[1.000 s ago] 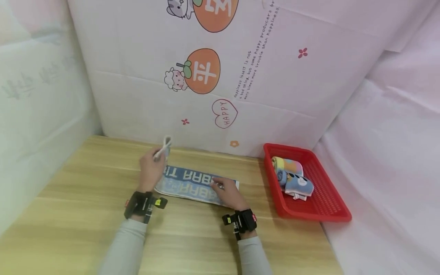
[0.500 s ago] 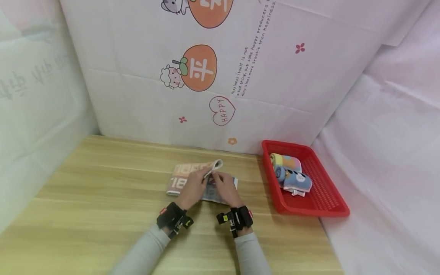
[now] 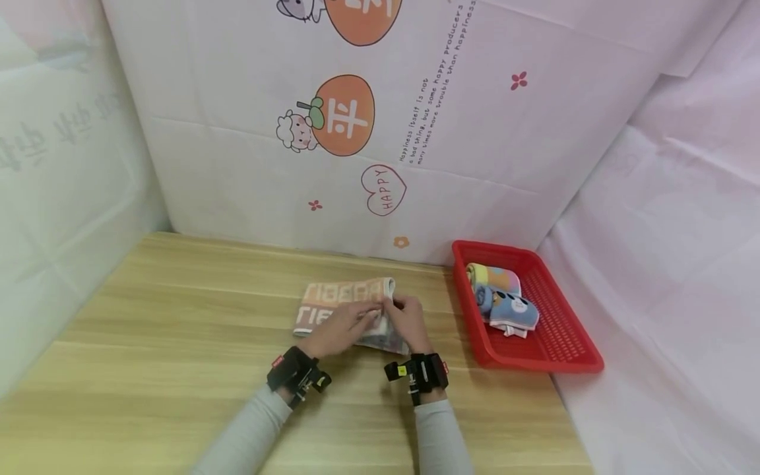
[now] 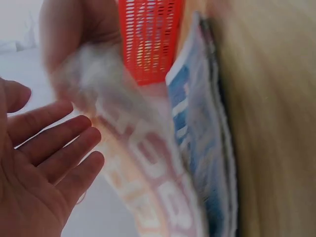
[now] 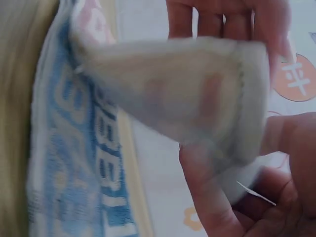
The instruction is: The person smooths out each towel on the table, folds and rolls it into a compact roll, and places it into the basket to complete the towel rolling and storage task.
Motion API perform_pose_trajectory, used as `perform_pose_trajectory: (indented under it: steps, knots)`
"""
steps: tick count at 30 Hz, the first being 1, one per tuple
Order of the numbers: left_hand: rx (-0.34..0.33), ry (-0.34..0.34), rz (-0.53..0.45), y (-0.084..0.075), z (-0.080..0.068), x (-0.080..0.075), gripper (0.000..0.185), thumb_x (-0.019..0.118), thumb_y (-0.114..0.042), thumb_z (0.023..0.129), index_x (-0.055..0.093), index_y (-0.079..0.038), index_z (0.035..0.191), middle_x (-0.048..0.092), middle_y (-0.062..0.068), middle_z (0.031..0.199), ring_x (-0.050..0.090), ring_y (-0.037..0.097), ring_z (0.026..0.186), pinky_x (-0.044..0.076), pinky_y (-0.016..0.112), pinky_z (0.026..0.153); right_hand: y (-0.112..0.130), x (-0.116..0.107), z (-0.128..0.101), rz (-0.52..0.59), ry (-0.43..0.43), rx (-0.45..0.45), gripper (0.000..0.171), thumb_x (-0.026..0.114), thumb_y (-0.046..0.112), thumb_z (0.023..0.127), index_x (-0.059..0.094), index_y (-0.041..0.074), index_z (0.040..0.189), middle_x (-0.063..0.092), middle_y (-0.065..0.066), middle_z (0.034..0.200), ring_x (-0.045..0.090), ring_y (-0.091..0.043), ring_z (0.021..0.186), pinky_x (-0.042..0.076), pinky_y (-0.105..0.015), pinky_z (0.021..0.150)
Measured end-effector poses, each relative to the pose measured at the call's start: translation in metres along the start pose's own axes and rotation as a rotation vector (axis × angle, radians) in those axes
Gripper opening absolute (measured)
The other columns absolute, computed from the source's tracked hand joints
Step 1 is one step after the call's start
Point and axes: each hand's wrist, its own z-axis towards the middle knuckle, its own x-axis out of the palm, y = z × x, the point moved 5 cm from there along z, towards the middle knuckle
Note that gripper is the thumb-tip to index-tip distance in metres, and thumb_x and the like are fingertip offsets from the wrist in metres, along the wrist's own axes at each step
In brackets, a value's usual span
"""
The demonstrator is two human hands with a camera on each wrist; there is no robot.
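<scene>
A folded small towel [image 3: 338,294] lies on the table, its orange-and-pink lettered side turned over the blue lettered side. The blue layer [image 4: 195,113] shows beneath in the left wrist view. My right hand [image 3: 411,322] pinches the raised end of the upper layer [image 5: 197,94] between thumb and fingers. The left hand [image 3: 340,328] is close beside that end. Its fingers [image 4: 64,133] are extended and apart from one another in the left wrist view, with nothing gripped. Part of the towel is hidden behind my hands, and its lifted end is blurred in both wrist views.
A red plastic basket [image 3: 570,359] stands at the right of the wooden table [image 3: 148,343]. Inside it are a yellow-edged rolled towel [image 3: 499,280] and a blue rolled towel [image 3: 514,313]. Printed white cloth [image 3: 237,165] hangs behind and at both sides.
The left hand has carried the towel's left end rightward over the rest, turning the orange-pink side up. It has since released that end, which the right hand now pinches.
</scene>
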Motion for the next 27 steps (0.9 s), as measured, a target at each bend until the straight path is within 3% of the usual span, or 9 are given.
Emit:
perform_pose_trajectory:
  steps: [1, 3, 8, 12, 17, 20, 22, 25, 27]
  knots:
    - [-0.009, -0.006, -0.01, 0.0, 0.0, -0.003, 0.038, 0.046, -0.02, 0.109, 0.056, -0.007, 0.143, 0.057, 0.011, 0.146, 0.068, 0.03, 0.109, 0.054, 0.042, 0.1, 0.003, -0.003, 0.0, -0.022, -0.009, -0.016, 0.032, 0.056, 0.019, 0.104, 0.069, -0.001, 0.083, 0.055, -0.005, 0.067, 0.045, -0.016, 0.057, 0.041, -0.03, 0.056]
    - [-0.014, -0.042, -0.002, 0.0, 0.0, -0.012, 0.034, 0.049, -0.019, 0.108, 0.061, -0.006, 0.136, 0.061, 0.014, 0.142, 0.059, 0.031, 0.129, 0.048, 0.048, 0.109, 0.008, -0.01, -0.001, -0.046, -0.033, -0.032, 0.027, 0.056, 0.015, 0.103, 0.067, -0.002, 0.084, 0.058, -0.009, 0.072, 0.047, -0.016, 0.062, 0.039, -0.028, 0.058]
    - [-0.041, -0.123, 0.067, 0.006, -0.002, -0.03, 0.029, 0.053, -0.013, 0.105, 0.066, -0.001, 0.128, 0.064, 0.018, 0.136, 0.059, 0.034, 0.129, 0.046, 0.05, 0.111, 0.005, -0.027, 0.0, -0.086, -0.105, -0.019, 0.016, 0.057, 0.007, 0.098, 0.069, -0.001, 0.09, 0.066, -0.014, 0.084, 0.056, -0.016, 0.074, 0.045, -0.025, 0.062]
    - [-0.083, -0.142, 0.107, 0.018, -0.004, -0.039, 0.026, 0.057, -0.01, 0.103, 0.067, 0.0, 0.124, 0.064, 0.019, 0.135, 0.057, 0.036, 0.13, 0.044, 0.051, 0.112, -0.013, -0.031, 0.0, -0.229, -0.079, 0.025, 0.012, 0.059, 0.002, 0.095, 0.065, -0.004, 0.087, 0.061, -0.016, 0.079, 0.054, -0.022, 0.07, 0.044, -0.03, 0.06]
    - [-0.153, -0.089, 0.192, 0.038, -0.01, -0.041, 0.025, 0.063, -0.006, 0.097, 0.069, 0.002, 0.12, 0.06, 0.023, 0.138, 0.054, 0.042, 0.131, 0.042, 0.055, 0.113, -0.039, -0.026, -0.002, -0.464, 0.035, 0.164, 0.016, 0.064, 0.006, 0.091, 0.064, -0.009, 0.095, 0.062, -0.019, 0.086, 0.056, -0.028, 0.074, 0.048, -0.039, 0.063]
    - [-0.197, -0.029, 0.236, 0.049, -0.014, -0.039, 0.026, 0.066, -0.005, 0.094, 0.068, 0.003, 0.119, 0.059, 0.025, 0.138, 0.055, 0.041, 0.128, 0.044, 0.055, 0.111, -0.045, -0.026, -0.005, -0.512, 0.063, 0.225, 0.021, 0.067, 0.009, 0.089, 0.064, -0.008, 0.1, 0.064, -0.018, 0.089, 0.057, -0.028, 0.074, 0.049, -0.038, 0.064]
    - [-0.209, 0.007, 0.255, 0.054, -0.016, -0.037, 0.025, 0.065, -0.004, 0.093, 0.069, 0.005, 0.117, 0.063, 0.025, 0.131, 0.06, 0.039, 0.121, 0.048, 0.053, 0.106, -0.041, -0.028, -0.008, -0.521, 0.055, 0.249, 0.03, 0.068, 0.01, 0.089, 0.064, -0.011, 0.11, 0.067, -0.023, 0.099, 0.061, -0.031, 0.082, 0.053, -0.041, 0.07]
    - [-0.208, 0.032, 0.293, 0.059, -0.017, -0.035, 0.022, 0.063, -0.002, 0.092, 0.071, 0.005, 0.111, 0.069, 0.022, 0.119, 0.066, 0.036, 0.109, 0.054, 0.05, 0.098, -0.029, -0.032, -0.01, -0.556, 0.009, 0.227, 0.043, 0.07, 0.01, 0.09, 0.06, -0.011, 0.126, 0.066, -0.027, 0.115, 0.063, -0.035, 0.097, 0.055, -0.047, 0.081]
    - [-0.203, 0.042, 0.322, 0.062, -0.018, -0.035, 0.022, 0.062, 0.0, 0.09, 0.072, 0.006, 0.109, 0.07, 0.022, 0.115, 0.066, 0.036, 0.106, 0.055, 0.05, 0.096, -0.019, -0.029, -0.011, -0.55, -0.006, 0.173, 0.041, 0.07, 0.007, 0.089, 0.061, -0.011, 0.124, 0.066, -0.026, 0.111, 0.064, -0.035, 0.095, 0.056, -0.048, 0.081]
